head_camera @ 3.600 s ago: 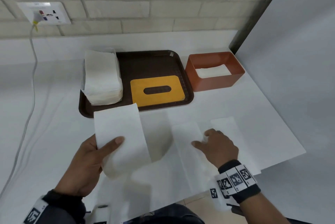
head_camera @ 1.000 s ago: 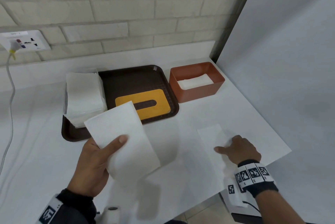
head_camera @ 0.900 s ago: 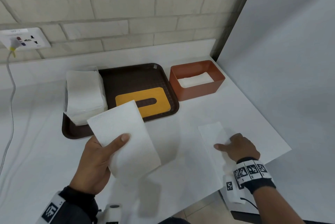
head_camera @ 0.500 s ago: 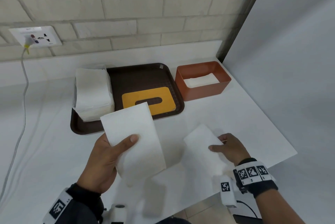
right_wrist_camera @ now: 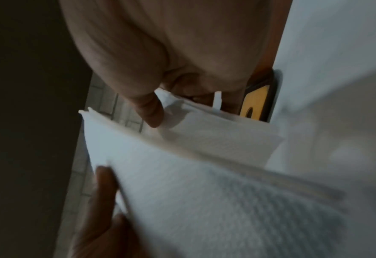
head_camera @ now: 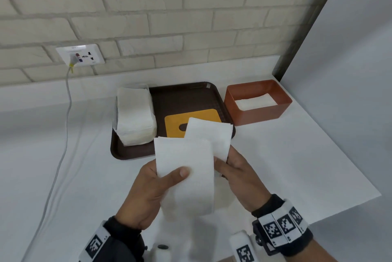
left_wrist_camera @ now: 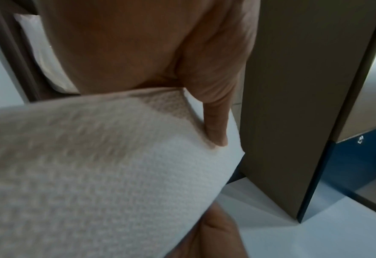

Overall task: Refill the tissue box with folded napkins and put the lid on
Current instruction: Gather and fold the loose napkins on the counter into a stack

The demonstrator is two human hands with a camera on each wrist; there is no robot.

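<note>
Both hands are up over the white worktop [head_camera: 297,155], each with a folded napkin. The left hand [head_camera: 148,194] has its grip closed on the front napkin [head_camera: 186,181], thumb pressed across its face, fingers behind; up close the paper shows a fine dimpled weave. The right hand [head_camera: 239,177] pinches the second napkin [head_camera: 212,134] by its lower edge, just behind and to the right of the first, the two sheets overlapping. Beyond them sits a dark brown textured tray [head_camera: 191,96] carrying a squared stack of napkins [head_camera: 135,117] and the flat yellow lid [head_camera: 176,121] with its oval slot. Just right of the tray stands the orange, open-topped tissue box [head_camera: 258,113], napkins lying low inside.
</note>
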